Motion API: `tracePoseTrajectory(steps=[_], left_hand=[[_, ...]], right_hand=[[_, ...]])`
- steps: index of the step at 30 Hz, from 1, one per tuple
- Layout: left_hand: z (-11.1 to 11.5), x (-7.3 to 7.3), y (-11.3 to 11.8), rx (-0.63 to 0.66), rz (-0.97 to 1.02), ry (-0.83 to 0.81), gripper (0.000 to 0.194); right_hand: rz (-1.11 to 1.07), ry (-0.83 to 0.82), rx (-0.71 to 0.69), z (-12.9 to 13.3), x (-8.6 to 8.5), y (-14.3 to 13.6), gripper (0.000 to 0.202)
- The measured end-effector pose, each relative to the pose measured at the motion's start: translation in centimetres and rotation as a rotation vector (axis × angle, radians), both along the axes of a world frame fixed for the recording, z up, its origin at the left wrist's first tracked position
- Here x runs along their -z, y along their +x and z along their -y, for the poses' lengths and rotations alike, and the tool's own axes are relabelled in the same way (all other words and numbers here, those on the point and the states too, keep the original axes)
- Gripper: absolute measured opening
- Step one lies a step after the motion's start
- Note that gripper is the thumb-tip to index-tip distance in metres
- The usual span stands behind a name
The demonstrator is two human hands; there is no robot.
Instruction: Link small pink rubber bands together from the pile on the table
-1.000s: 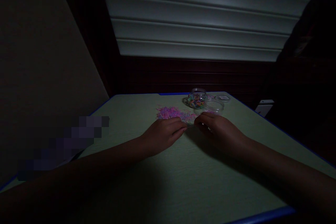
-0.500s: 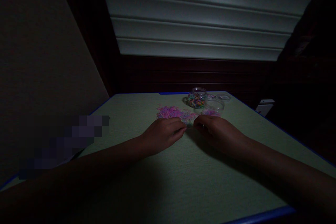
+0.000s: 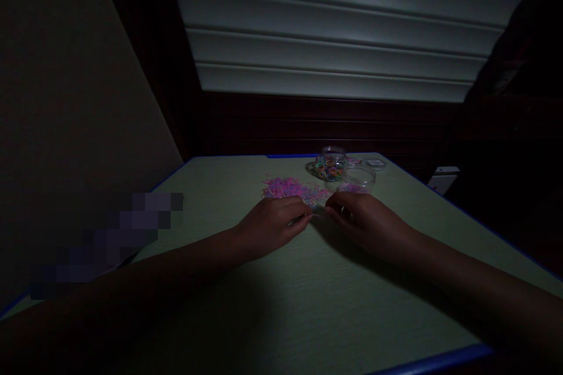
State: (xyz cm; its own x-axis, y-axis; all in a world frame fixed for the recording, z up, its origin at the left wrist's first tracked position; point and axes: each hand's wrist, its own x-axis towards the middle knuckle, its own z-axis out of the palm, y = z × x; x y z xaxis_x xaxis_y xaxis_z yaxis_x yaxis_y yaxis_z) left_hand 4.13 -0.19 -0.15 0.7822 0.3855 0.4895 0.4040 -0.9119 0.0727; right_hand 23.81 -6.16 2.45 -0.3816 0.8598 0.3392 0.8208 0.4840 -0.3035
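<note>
The left hand has its grip together on a thin, pale strand, thumb and fingertips meeting at its left end. The strand points across a narrow gap toward the right hand, whose fingers curl down toward the thumb; in this dim light I cannot tell whether that grip is clamped on the other end. Both hands are over the middle of the desk, forearms reaching in from its near side.

Just beyond the left fingers lies a loose pile of pink and purple bands, thinning out to the right into paler, mixed colours. Beyond the right hand stands an open clear tub with pink pieces low inside, its front partly hidden by that hand. Behind it to the left, near the far edge, is a clear jar holding many-coloured rings. A clear round lid lies flat near the far right corner. Past the right edge is a white object, and beyond the far edge rises a pale slatted panel in a dark frame.
</note>
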Motion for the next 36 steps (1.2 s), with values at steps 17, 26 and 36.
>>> tracePoseTrajectory(steps=[17, 26, 36], left_hand=[[0.04, -0.02, -0.05, 0.023, -0.006, -0.024, 0.019], [0.06, -0.18, -0.07, 0.034, -0.03, -0.03, 0.019], [0.14, 0.17, -0.03, -0.001, 0.031, -0.029, 0.019]], right_hand=[[-0.026, 0.031, -0.089, -0.16, 0.15, 0.12, 0.016], [0.012, 0.069, -0.089, -0.33, 0.5, 0.15, 0.015], [0.07, 0.114, -0.096, -0.34, 0.22, 0.24, 0.014]])
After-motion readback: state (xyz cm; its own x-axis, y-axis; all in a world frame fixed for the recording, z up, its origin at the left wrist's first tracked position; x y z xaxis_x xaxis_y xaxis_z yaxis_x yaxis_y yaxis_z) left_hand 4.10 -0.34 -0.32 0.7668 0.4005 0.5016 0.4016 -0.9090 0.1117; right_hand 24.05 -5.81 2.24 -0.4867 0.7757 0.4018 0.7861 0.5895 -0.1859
